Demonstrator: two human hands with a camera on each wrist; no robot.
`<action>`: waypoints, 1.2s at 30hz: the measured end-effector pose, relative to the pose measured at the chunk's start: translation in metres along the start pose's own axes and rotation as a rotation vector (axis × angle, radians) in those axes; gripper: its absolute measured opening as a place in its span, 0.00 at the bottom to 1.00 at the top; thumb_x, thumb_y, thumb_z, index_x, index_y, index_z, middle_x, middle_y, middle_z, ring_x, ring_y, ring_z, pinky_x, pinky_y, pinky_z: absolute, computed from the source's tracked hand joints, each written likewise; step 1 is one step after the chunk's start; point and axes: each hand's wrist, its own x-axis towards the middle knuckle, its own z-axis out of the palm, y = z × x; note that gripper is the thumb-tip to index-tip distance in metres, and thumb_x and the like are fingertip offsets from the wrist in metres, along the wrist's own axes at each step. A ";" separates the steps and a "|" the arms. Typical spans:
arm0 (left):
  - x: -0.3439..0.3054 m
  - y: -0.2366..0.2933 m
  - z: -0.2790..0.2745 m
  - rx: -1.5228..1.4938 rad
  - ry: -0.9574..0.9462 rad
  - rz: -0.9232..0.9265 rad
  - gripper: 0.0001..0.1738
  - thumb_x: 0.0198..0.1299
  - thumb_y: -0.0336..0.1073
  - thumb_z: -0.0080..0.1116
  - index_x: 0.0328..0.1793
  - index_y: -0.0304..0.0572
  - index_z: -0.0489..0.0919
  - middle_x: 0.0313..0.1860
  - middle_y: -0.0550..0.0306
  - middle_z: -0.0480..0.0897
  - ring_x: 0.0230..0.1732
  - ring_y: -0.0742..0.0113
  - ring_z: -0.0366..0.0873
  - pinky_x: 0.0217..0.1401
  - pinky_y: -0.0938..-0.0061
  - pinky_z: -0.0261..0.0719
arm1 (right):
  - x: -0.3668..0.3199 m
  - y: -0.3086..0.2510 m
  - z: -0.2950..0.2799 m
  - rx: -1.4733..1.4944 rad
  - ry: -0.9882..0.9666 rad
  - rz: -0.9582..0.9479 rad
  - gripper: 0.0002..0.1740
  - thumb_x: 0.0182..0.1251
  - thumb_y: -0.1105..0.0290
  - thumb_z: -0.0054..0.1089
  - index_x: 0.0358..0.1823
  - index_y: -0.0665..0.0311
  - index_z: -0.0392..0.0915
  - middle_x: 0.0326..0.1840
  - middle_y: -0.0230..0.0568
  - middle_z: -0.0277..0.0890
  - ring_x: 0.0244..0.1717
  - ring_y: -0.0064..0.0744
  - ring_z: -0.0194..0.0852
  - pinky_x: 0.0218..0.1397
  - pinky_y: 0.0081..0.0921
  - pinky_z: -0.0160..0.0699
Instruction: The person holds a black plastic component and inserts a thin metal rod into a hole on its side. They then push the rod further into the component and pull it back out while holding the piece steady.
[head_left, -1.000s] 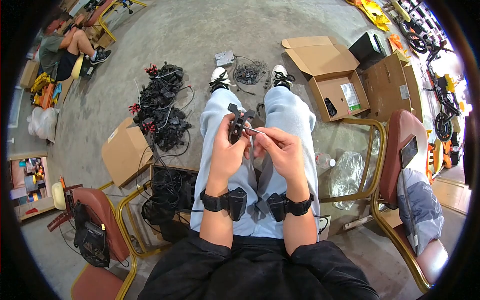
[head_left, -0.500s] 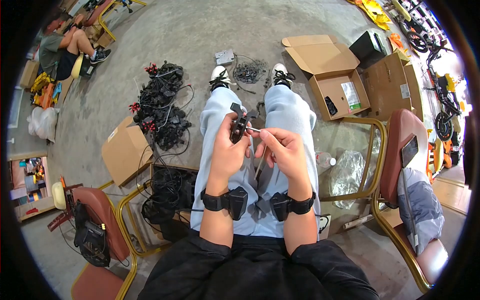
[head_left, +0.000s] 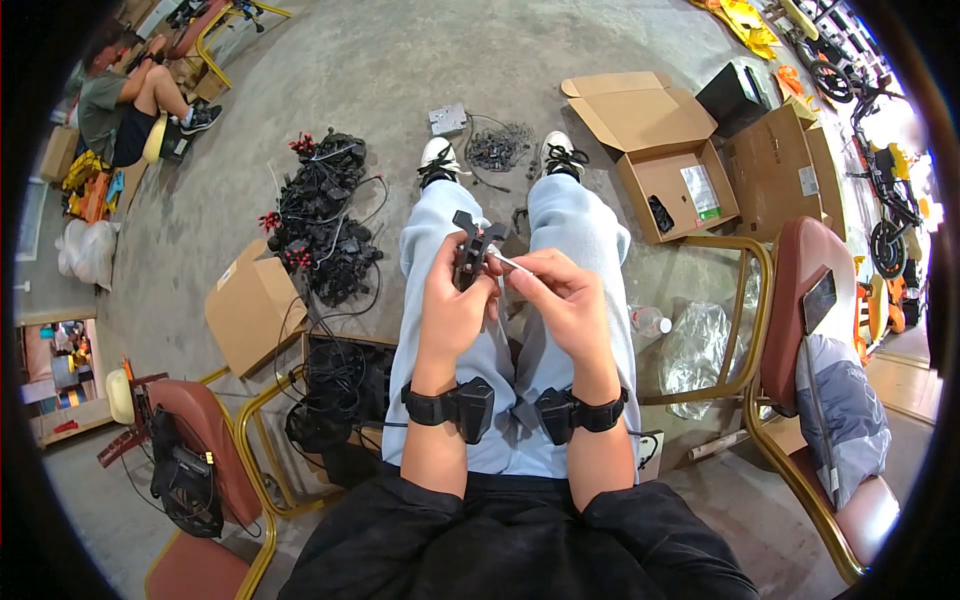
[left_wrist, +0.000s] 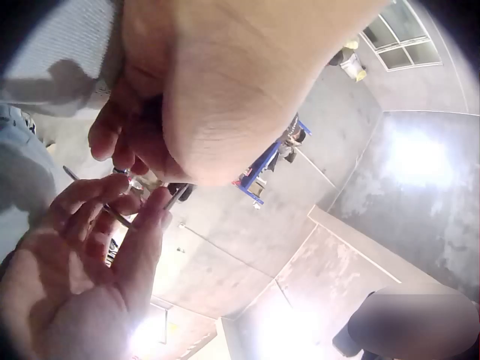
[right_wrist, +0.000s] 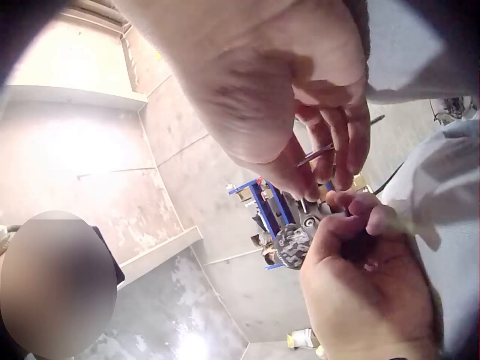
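Observation:
My left hand (head_left: 450,312) grips a small black plastic part (head_left: 470,252) with projecting arms, above my lap. From the right, my right hand (head_left: 566,300) pinches a thin silver rod (head_left: 512,261) between thumb and forefinger, its far end right at the black part's side. In the left wrist view, another slim metal shaft (left_wrist: 118,216) runs across the right hand's curled fingers; the right wrist view shows this metal shaft (right_wrist: 319,156) too. Both wrist views leave most of the black part hidden in the left palm and fingers.
A heap of black parts with cables (head_left: 325,215) lies on the floor at left. Between the shoes are small black pieces (head_left: 500,147) and a metal box (head_left: 448,120). An open carton (head_left: 680,190) and chair (head_left: 800,290) stand right. Another person (head_left: 125,100) sits far left.
My right hand has shifted slightly up and turned, and its silver rod now slants differently against the black part. The shaft that hung below its fingers no longer shows plainly in the head view.

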 end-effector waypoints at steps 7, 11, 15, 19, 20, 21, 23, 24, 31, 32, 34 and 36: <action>0.001 -0.003 -0.002 -0.049 0.016 0.020 0.19 0.52 0.17 0.43 0.51 0.34 0.66 0.32 0.59 0.74 0.23 0.78 0.70 0.17 0.83 0.69 | 0.001 -0.025 -0.004 0.221 -0.046 0.418 0.12 0.66 0.69 0.51 0.40 0.71 0.79 0.23 0.37 0.76 0.17 0.19 0.70 0.20 0.14 0.66; 0.000 -0.002 0.000 0.024 -0.014 0.026 0.18 0.54 0.18 0.44 0.53 0.36 0.66 0.33 0.59 0.74 0.22 0.79 0.69 0.18 0.84 0.68 | 0.001 -0.025 -0.003 0.207 -0.058 0.440 0.12 0.66 0.68 0.52 0.40 0.69 0.79 0.21 0.36 0.77 0.12 0.14 0.65 0.13 0.09 0.60; -0.001 -0.003 0.003 0.023 -0.001 0.046 0.19 0.55 0.19 0.44 0.54 0.36 0.65 0.35 0.59 0.74 0.22 0.79 0.68 0.19 0.85 0.67 | 0.001 -0.027 -0.005 0.173 -0.071 0.470 0.12 0.66 0.68 0.52 0.40 0.69 0.79 0.22 0.38 0.78 0.11 0.13 0.64 0.13 0.09 0.59; -0.002 -0.004 0.002 0.080 -0.014 0.060 0.19 0.56 0.20 0.45 0.55 0.37 0.64 0.36 0.59 0.73 0.22 0.80 0.68 0.19 0.85 0.68 | 0.001 -0.029 -0.006 0.182 -0.092 0.502 0.13 0.67 0.66 0.50 0.39 0.70 0.79 0.21 0.39 0.78 0.10 0.13 0.63 0.12 0.10 0.58; -0.002 -0.004 0.003 0.084 -0.012 0.057 0.19 0.56 0.20 0.46 0.55 0.37 0.64 0.36 0.60 0.73 0.23 0.80 0.68 0.19 0.85 0.68 | 0.001 -0.030 -0.007 0.199 -0.103 0.516 0.14 0.67 0.65 0.49 0.38 0.71 0.79 0.21 0.40 0.78 0.09 0.14 0.62 0.11 0.11 0.58; -0.002 -0.002 0.003 0.084 -0.012 0.056 0.19 0.56 0.20 0.46 0.55 0.37 0.64 0.36 0.60 0.73 0.23 0.80 0.68 0.19 0.85 0.68 | 0.001 -0.031 -0.008 0.199 -0.103 0.516 0.14 0.67 0.65 0.49 0.38 0.71 0.79 0.21 0.40 0.78 0.09 0.14 0.62 0.11 0.11 0.58; -0.002 0.000 0.002 0.085 -0.036 0.030 0.23 0.53 0.17 0.44 0.57 0.33 0.63 0.38 0.56 0.74 0.26 0.78 0.70 0.22 0.84 0.70 | 0.001 -0.032 -0.009 0.183 -0.155 0.530 0.16 0.68 0.65 0.47 0.38 0.72 0.78 0.21 0.41 0.78 0.07 0.14 0.61 0.10 0.11 0.57; -0.003 -0.001 0.002 0.085 -0.035 0.026 0.23 0.53 0.17 0.44 0.57 0.33 0.63 0.38 0.56 0.74 0.26 0.78 0.70 0.22 0.84 0.70 | 0.001 -0.033 -0.009 0.184 -0.154 0.534 0.16 0.68 0.65 0.47 0.38 0.72 0.78 0.21 0.41 0.78 0.07 0.14 0.61 0.10 0.11 0.57; -0.001 -0.004 0.002 0.102 -0.042 0.061 0.20 0.57 0.21 0.46 0.56 0.37 0.64 0.36 0.59 0.73 0.25 0.79 0.70 0.20 0.85 0.69 | 0.003 -0.031 -0.010 0.227 -0.146 0.562 0.15 0.68 0.66 0.49 0.38 0.71 0.78 0.21 0.41 0.77 0.08 0.15 0.61 0.10 0.11 0.55; -0.002 -0.004 0.003 0.111 -0.016 0.068 0.20 0.56 0.20 0.46 0.56 0.36 0.64 0.36 0.59 0.73 0.26 0.79 0.71 0.20 0.85 0.69 | 0.002 -0.028 -0.009 0.241 -0.121 0.545 0.14 0.67 0.66 0.50 0.39 0.71 0.78 0.21 0.40 0.77 0.08 0.15 0.62 0.10 0.11 0.55; -0.002 -0.001 0.003 0.071 -0.020 0.044 0.20 0.56 0.20 0.45 0.55 0.36 0.64 0.36 0.59 0.73 0.26 0.78 0.71 0.20 0.85 0.70 | 0.000 -0.024 -0.006 0.214 -0.074 0.519 0.12 0.66 0.67 0.52 0.39 0.70 0.79 0.22 0.37 0.77 0.09 0.15 0.62 0.11 0.11 0.56; -0.002 0.000 0.000 0.031 -0.025 0.020 0.20 0.55 0.19 0.45 0.55 0.36 0.64 0.36 0.58 0.73 0.26 0.78 0.71 0.19 0.85 0.70 | -0.001 -0.016 -0.002 0.188 -0.028 0.491 0.11 0.65 0.68 0.53 0.39 0.69 0.79 0.22 0.35 0.76 0.11 0.14 0.63 0.12 0.11 0.57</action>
